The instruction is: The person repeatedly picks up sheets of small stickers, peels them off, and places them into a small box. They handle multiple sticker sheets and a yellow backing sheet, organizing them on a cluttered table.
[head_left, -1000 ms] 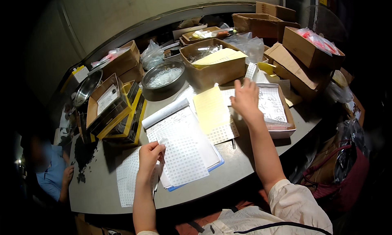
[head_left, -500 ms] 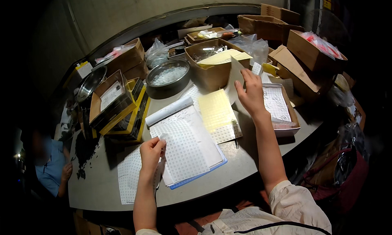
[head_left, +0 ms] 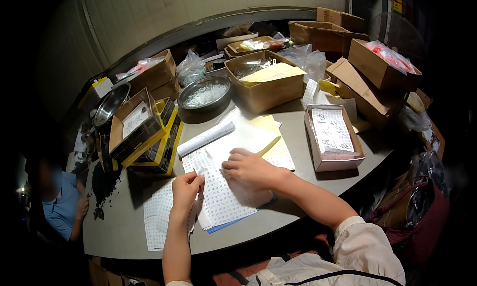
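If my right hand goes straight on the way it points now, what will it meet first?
Probably the paper roll, left of and beyond your right hand; height is unclear, so it might brush the printed sheet under it first.

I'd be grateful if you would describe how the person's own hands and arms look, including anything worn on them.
The left hand and right hand are bare, with no gloves or wristwatch visible. The right cream sleeve ends near the elbow; only a cream edge of the left one shows.
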The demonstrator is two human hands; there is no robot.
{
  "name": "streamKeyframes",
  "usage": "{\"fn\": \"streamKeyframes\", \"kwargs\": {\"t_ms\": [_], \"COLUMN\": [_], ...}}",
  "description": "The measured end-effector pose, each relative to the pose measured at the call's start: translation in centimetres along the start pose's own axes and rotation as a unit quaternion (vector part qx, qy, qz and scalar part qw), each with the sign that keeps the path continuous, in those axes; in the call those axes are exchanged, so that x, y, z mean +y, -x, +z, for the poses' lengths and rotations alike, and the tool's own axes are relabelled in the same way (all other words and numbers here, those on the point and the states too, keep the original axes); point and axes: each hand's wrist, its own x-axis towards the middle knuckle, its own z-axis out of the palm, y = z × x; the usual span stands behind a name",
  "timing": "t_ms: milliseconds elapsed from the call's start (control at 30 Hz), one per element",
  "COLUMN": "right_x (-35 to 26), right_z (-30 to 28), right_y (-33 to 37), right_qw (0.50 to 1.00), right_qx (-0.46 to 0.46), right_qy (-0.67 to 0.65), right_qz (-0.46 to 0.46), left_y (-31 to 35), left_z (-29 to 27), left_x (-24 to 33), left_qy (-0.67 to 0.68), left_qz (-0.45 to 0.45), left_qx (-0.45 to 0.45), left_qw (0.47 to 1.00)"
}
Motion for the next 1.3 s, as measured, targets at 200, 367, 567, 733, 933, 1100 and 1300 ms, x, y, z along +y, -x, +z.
{"fn": "streamKeyframes", "kwargs": {"t_ms": [200,367,567,733,933,1100,1300], "right_x": [3.5,2.7,0.3,-0.4,0.0,-0.4,-0.4], "right_z": [2.2,-0.3,-1.6,-0.6,0.2,-0.2,0.5], "right_y": [1.5,2.7,0.5,0.5,0.8,0.5,0.9], "right_qw": [0.955,0.915,0.979,0.980,0.964,0.970,0.982], "right_qx": [-0.094,-0.126,-0.054,-0.128,-0.167,-0.158,-0.066], "right_qy": [0.237,0.201,0.023,-0.011,0.029,0.003,0.022], "right_qz": [0.149,0.327,0.194,0.155,0.203,0.184,0.174], "left_y": [0.9,2.6,2.6,1.7,5.6,8.5,10.4], "left_z": [-0.3,0.8,0.1,-2.8,-10.2,-9.4,-7.8], "left_x": [-0.2,3.4,2.2,3.9,4.2,3.0,2.2], "left_qy": [-0.023,-0.074,-0.169,-0.027,-0.435,-0.543,-0.541], "left_qz": [0.019,-0.003,0.046,-0.038,-0.011,-0.119,-0.044], "left_qx": [0.008,0.011,0.051,0.085,0.165,0.073,0.150], "left_qw": [1.000,0.997,0.983,0.995,0.885,0.828,0.827]}}
